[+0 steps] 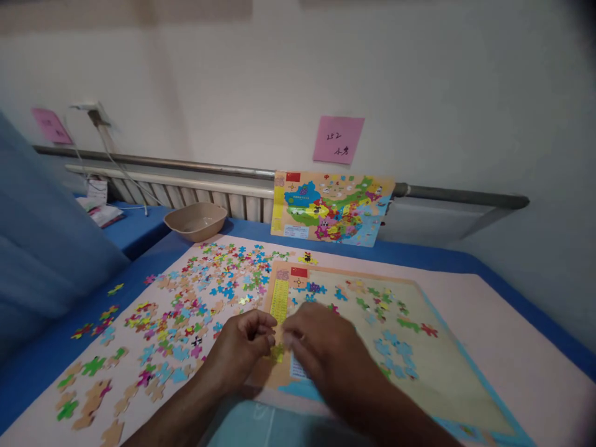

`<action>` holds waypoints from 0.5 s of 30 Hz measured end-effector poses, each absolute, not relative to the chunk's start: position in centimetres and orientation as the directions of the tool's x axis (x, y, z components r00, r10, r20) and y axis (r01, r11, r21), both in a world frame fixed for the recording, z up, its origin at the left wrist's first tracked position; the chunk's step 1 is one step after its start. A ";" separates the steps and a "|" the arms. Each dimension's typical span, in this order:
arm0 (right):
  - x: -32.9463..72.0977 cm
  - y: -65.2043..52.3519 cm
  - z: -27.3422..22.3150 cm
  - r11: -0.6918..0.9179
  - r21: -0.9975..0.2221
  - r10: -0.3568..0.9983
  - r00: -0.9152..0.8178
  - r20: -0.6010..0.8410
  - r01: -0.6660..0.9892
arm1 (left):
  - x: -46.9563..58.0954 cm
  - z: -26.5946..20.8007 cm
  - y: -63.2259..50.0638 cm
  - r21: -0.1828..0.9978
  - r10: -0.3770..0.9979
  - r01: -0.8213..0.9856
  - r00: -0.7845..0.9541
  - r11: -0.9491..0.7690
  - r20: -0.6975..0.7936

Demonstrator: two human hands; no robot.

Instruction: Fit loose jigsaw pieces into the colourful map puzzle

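Observation:
My left hand [246,340] and my right hand [321,344] meet over the near left corner of the puzzle board [447,372]. Between their fingertips they pinch a small yellow puzzle piece [278,351]. The board lies flat and carries a few placed pieces, with a yellow strip [279,301] down its left side. Several loose coloured pieces [195,298] are scattered left of the board on a pale mat [512,347].
A finished map picture [331,208] leans against the radiator at the back. A beige bowl [196,220] stands at the back left. A pink note [338,139] sticks on the wall. The blue table edge [41,360] holds stray pieces.

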State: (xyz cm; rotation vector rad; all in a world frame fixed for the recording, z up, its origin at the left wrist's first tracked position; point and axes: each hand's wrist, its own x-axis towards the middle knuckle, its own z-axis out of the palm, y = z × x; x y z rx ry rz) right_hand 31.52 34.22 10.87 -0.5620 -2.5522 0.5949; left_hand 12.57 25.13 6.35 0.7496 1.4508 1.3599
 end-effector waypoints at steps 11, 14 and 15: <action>30.8 37.3 8.5 0.650 -0.729 0.543 -0.802 0.247 0.215 | 12.9 5.7 25.1 0.984 0.922 0.000 -0.349 0.176 -0.165; 30.3 37.3 8.2 0.563 -0.801 0.547 -0.818 0.177 0.203 | 13.1 5.7 25.0 0.985 0.931 0.057 -0.340 0.165 -0.137; 30.2 37.3 8.2 0.546 -0.813 0.546 -0.822 0.163 0.201 | 13.1 5.8 25.0 0.984 0.932 0.064 -0.336 0.168 -0.138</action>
